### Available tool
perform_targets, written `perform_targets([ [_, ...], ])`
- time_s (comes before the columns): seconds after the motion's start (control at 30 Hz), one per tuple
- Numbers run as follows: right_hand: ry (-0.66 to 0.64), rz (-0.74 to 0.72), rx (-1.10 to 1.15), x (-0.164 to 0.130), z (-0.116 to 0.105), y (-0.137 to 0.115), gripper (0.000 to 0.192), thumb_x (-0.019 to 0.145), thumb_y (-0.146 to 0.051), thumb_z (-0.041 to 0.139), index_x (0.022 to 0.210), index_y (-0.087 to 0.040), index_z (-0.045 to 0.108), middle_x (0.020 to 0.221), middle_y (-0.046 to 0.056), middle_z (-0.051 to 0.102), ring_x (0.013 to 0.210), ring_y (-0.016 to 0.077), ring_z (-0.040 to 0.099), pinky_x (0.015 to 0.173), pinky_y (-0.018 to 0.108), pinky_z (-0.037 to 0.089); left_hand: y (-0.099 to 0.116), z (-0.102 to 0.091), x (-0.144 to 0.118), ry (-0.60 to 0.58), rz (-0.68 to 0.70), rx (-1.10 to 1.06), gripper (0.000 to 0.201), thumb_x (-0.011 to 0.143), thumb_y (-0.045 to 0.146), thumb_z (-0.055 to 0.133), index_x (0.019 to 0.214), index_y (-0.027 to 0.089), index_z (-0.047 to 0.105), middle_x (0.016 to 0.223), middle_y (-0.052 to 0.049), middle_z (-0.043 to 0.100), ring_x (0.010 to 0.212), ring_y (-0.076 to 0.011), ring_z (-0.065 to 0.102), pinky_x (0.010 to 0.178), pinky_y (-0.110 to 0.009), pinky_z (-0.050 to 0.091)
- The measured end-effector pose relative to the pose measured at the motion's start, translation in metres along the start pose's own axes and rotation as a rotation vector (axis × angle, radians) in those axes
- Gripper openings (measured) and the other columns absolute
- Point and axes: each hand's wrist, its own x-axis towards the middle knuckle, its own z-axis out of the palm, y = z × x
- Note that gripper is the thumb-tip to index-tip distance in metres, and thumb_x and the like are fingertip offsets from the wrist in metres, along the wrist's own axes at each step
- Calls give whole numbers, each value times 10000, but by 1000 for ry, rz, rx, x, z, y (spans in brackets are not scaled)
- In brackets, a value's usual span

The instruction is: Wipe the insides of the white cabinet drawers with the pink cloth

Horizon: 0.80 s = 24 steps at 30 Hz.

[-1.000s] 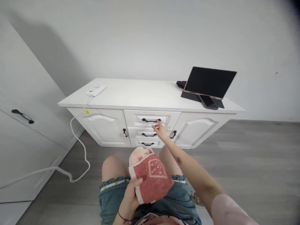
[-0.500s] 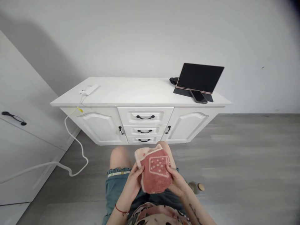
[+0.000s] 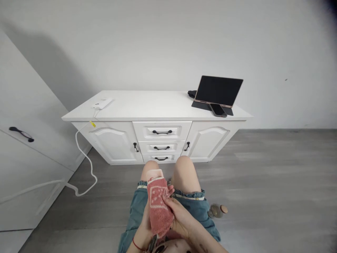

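A folded red and pink towel (image 3: 158, 205) with a white square pattern stands on edge over my lap. My left hand (image 3: 144, 228) grips it from the left and behind, mostly hidden by the cloth. On the towel's right side, my right hand (image 3: 177, 216) presses against it with the fingers wrapped around. Both hands sit low, above my blue shorts and bare knees. A white sideboard (image 3: 155, 105) with three closed drawers (image 3: 161, 131) stands ahead of my knees.
On the sideboard top, a dark tablet (image 3: 219, 90) leans on a stand with a phone (image 3: 218, 110) before it, and a white charger (image 3: 102, 103) trails a cable (image 3: 84, 165) to the floor. A small bottle (image 3: 217, 210) lies right of my leg. A white cabinet (image 3: 23, 147) is at left.
My right hand left the top drawer handle, came back to my lap and took hold of the towel. The towel turned from flat to standing on edge between both hands.
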Motion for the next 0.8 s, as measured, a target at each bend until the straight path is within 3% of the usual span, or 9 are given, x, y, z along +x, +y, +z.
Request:
perform_targets([
  [0.1,26,25,-71,1,-10,6,304,679,-390,759,858,-173,645,726,4,680,640,119,621,658,242,477,-5,-9,2,39,41,-3,186,776,300,619,821,145,713,840,-81,718,899,-224,654,969,-359,425],
  [0.2,100,26,-309,4,-16,3,401,655,-540,721,792,-173,635,654,-5,641,572,116,573,585,243,453,-4,-11,2,161,125,-63,144,759,275,651,705,145,683,732,-49,696,781,-179,656,907,-313,457],
  [0.33,84,22,-729,10,-26,-19,530,683,-673,599,759,-148,622,658,12,635,587,118,582,596,244,431,12,-2,-3,278,163,-130,221,762,356,642,733,140,678,694,-54,681,669,-171,644,724,-284,500],
  [0.47,216,-143,-792,27,-51,-54,549,667,-685,592,868,-173,593,789,31,677,674,145,632,616,252,423,31,0,-12,305,167,-127,231,765,333,595,791,118,675,708,-80,669,645,-198,628,649,-311,489],
  [0.6,337,-251,-782,52,-77,-89,520,677,-661,593,895,-189,583,812,51,679,711,177,645,669,301,456,33,-4,-14,207,34,-186,215,721,293,575,813,114,648,735,-61,611,607,-148,554,620,-285,462],
  [0.8,262,-423,-963,108,-81,-125,401,773,-592,514,828,-202,586,777,66,662,703,205,618,658,339,478,30,-11,-6,-16,9,-263,204,657,294,653,762,121,633,724,-27,509,589,-98,437,547,-227,378],
])
